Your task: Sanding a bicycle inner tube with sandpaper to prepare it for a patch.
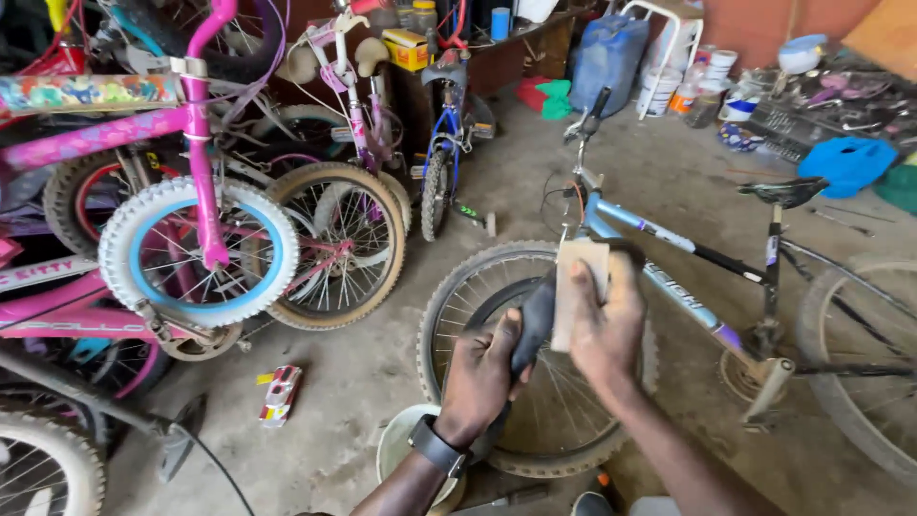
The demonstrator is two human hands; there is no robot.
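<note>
My left hand [482,377], with a dark watch on the wrist, grips a black rubber inner tube [535,320] that curves up in front of me. My right hand [607,325] presses a pale rectangular block [576,277] flat against the tube. Both hands are held over the front wheel [449,296] of a light blue bicycle [669,258] that stands on the concrete floor, its black saddle [785,191] to the right.
Several pink children's bicycles [191,191] crowd the left side. A small blue bicycle [444,143] stands at the back. A white bucket [401,444] sits below my hands. A blue jerrycan [607,57], tubs and tools lie at the back right. A small red and white packet [279,394] lies on the floor.
</note>
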